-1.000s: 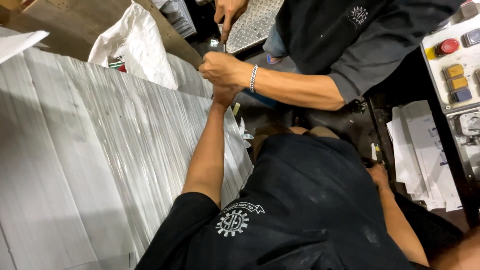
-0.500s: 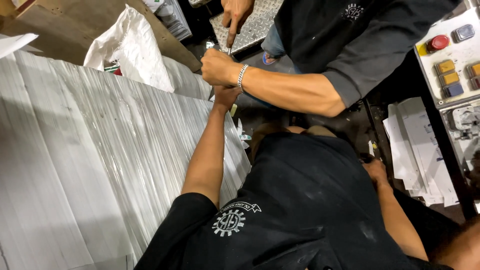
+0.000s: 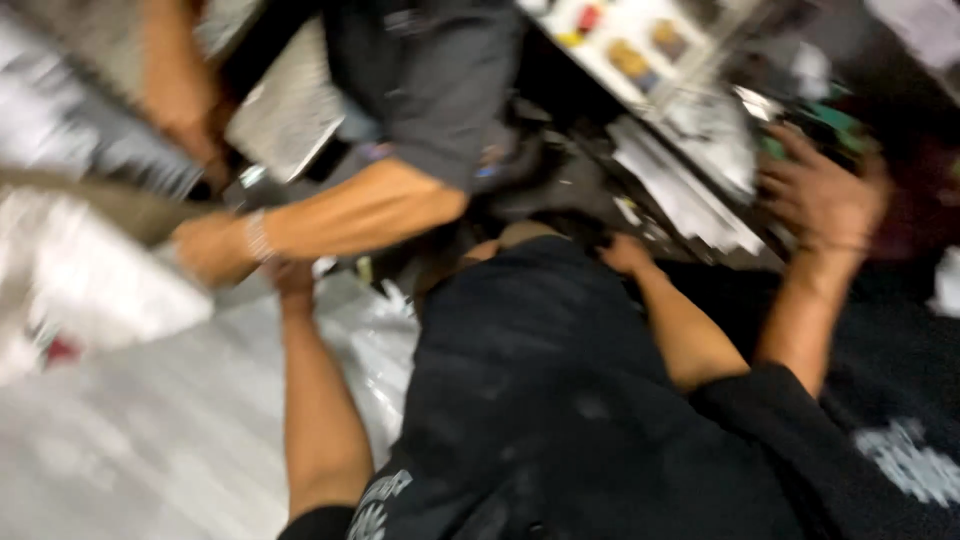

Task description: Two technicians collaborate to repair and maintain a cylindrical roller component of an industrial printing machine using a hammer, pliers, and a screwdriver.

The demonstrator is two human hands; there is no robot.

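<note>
The right hand [image 3: 822, 195] is hovering at two o'clock in the view, fingers spread and released, apparently gripping nothing, though blur is smearing the fingertips. A stack of white papers [image 3: 690, 195] is lying just beside it, at its nine o'clock. A bent-over co-worker's black shirt [image 3: 540, 400] is filling six o'clock. The left hand is not showing.

— What's that white control panel [image 3: 640, 55] at the top?
— It has yellow and red buttons, all blurred.

— And far to the left of the panel?
— A grey perforated metal plate [image 3: 290, 105]. Lower and further left of the panel lies a white bag [image 3: 85, 285].

— Below that?
— A pale grey sheet [image 3: 150, 440], well down-left of the panel.

— Straight beneath the panel?
— A crouching person's black shirt [image 3: 540, 400], with a white emblem [image 3: 372, 505] near its lower edge.
</note>
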